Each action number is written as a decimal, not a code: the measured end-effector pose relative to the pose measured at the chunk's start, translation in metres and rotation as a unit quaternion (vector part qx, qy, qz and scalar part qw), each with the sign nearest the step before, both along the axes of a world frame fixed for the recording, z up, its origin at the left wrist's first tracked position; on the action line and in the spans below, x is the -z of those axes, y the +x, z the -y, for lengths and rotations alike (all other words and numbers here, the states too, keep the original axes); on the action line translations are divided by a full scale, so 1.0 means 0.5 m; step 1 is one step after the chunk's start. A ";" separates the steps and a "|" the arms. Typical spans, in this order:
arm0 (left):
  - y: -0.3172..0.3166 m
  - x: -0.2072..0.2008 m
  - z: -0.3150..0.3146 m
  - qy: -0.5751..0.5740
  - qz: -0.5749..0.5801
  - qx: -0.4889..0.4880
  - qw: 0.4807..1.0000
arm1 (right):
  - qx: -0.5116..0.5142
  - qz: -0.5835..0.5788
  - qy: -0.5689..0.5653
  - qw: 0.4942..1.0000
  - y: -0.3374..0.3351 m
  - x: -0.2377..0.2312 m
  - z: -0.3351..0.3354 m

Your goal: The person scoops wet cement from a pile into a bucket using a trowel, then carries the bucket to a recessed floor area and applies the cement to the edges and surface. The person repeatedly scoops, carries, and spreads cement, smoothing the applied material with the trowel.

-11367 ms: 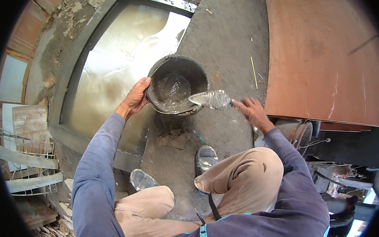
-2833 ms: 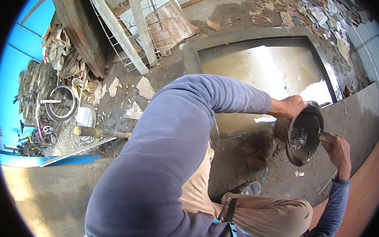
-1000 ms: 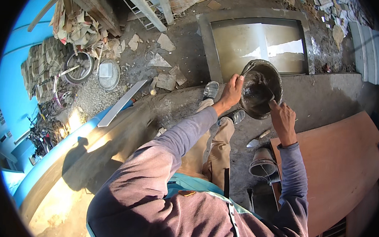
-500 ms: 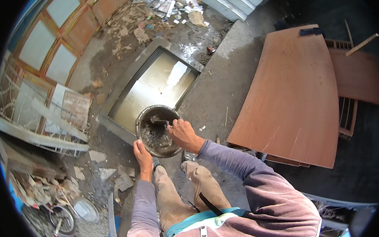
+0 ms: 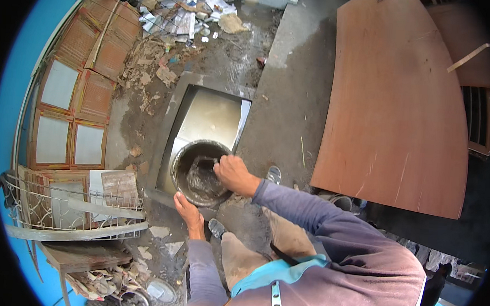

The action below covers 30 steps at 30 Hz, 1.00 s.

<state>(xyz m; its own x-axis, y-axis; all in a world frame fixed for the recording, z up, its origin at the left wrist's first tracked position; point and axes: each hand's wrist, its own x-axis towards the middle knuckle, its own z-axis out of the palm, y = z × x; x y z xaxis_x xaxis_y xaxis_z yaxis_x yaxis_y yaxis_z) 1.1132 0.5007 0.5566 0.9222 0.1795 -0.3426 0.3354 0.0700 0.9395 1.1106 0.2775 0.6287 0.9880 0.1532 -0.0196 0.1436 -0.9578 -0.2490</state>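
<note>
A round dark bucket (image 5: pixel 182 189) with a mud-smeared rim is in front of me, with wet grey mix (image 5: pixel 201 179) inside. My right hand (image 5: pixel 236 175) is closed round the handle of what looks like a trowel (image 5: pixel 204 159); its lower part dips into the bucket and is blurred. My left hand (image 5: pixel 190 212) grips the bucket's near side, fingers against the wall below the rim. Behind the bucket is a rectangular basin with a concrete rim (image 5: pixel 172 112), holding murky, shiny water (image 5: pixel 210 117). The bucket overlaps its near end.
A large brown wooden sheet (image 5: pixel 394 106) lies on the right over other boards. Tiled panels (image 5: pixel 58 88) and a metal grille (image 5: pixel 83 224) line the left, by a blue wall (image 5: pixel 13 111). Paper litter (image 5: pixel 189 15) covers the far ground; broken pieces (image 5: pixel 166 243) lie near my feet.
My view has turned, so the surroundings appear shifted. My right hand has moved slightly with the tool in the bucket; my left hand stays at its side.
</note>
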 end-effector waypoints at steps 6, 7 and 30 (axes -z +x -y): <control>0.088 0.020 0.266 -0.074 -0.020 -0.030 0.997 | -0.021 -0.025 0.039 0.999 0.069 0.007 0.238; 0.108 0.030 0.303 -0.028 -0.015 -0.018 0.999 | -0.033 -0.008 0.041 0.999 0.085 0.005 0.283; 0.796 0.386 1.040 -0.064 -0.080 -0.010 0.995 | 0.082 -0.263 0.312 0.909 0.645 0.214 1.196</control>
